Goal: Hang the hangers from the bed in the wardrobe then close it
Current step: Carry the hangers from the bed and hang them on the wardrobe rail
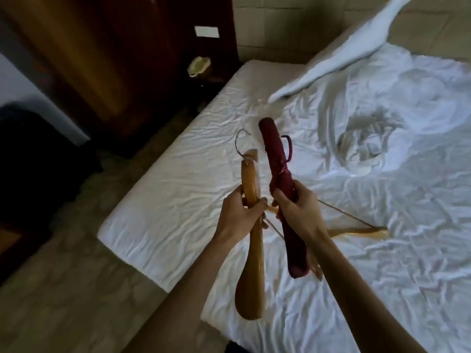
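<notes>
The left hand grips a smooth brown wooden hanger; the right hand grips a dark red padded hanger. Best hold both tight, hooks up, walking to the wardrobe.

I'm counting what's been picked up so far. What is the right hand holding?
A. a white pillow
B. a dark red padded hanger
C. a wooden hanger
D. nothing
B: the right hand grips the dark red padded hanger, while the left hand holds the wooden hanger.
</notes>
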{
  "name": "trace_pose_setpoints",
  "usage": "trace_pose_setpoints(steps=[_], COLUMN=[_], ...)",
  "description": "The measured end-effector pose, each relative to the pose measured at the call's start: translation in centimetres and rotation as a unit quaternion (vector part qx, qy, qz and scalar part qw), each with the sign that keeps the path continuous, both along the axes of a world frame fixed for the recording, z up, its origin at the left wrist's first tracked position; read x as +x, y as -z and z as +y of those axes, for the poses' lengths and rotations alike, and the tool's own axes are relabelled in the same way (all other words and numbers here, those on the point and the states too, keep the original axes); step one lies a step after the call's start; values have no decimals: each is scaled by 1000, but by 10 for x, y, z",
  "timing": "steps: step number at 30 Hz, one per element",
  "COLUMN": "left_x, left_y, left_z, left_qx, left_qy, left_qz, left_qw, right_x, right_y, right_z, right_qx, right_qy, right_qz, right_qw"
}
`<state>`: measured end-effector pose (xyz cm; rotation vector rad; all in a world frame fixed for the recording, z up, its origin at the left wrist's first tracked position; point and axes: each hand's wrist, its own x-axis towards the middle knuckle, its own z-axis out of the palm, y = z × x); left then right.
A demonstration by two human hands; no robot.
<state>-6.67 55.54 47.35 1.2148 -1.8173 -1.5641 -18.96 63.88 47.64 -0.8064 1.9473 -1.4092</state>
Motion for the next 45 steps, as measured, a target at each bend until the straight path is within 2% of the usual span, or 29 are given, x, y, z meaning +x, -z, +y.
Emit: trace_pose_setpoints(steps=[4, 7, 14, 21, 29, 36, 45], left_x=[113, 220, 484, 706, 890, 1052, 1236], left_y=[-38, -58, -101, -137, -161, -168, -222], left_z=[-35, -61, -119, -194, -289, -446, -648], left_qx=[-33, -46, -114, -154, -151, -175, -179], left_qy=[-142, -230, -354, -445, -518, -549, -585], left_qz=[-22, -3, 46, 23, 41, 21, 18], left_qw=[989, 972, 927, 882, 841, 817, 790], right_x=[98, 195, 455, 682, 875, 1044, 1235], right_y=[-37, -60, -100, -134, -158, -164, -218], right_z=[-72, -122, -225, -319, -441, -608, -819], right_qx=[-21, -27, -30, -12, -22, -39, -22], right_qy=[-123, -217, -390, -464, -523, -554, -590], right_qz=[9, 6, -36, -75, -53, -56, -40], right_qw=[992, 976, 920, 883, 850, 830, 806])
